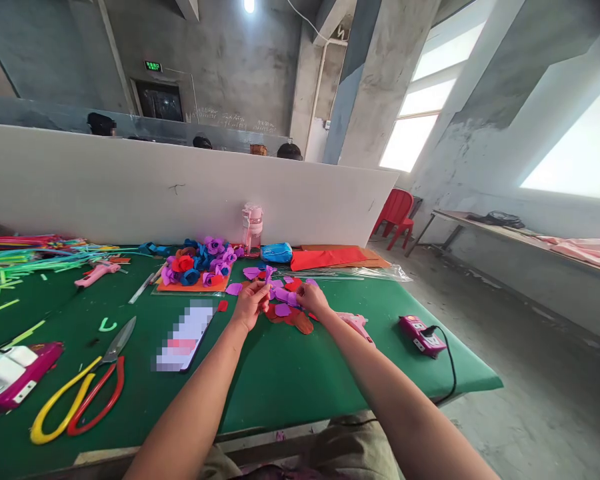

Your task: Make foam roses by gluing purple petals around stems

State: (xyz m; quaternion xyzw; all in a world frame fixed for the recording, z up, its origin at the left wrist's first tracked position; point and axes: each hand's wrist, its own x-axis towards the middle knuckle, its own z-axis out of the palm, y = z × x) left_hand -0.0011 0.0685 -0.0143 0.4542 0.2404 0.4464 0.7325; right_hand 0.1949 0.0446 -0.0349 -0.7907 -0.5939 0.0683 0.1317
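My left hand pinches a small purple paper flower upright between thumb and fingers. To its right, my right hand has its fingers closed at the end of a purple petal; how firmly it grips is too small to make out. Under and around both hands lie loose purple, red and brown petals on the green tabletop. Beyond my left hand, finished-looking purple, blue and red flowers are heaped on an orange sheet.
Scissors, a phone and a pink glue gun lie left. A second pink tool and a power strip lie right. A pink bottle, blue pouch and red sheets line the white partition.
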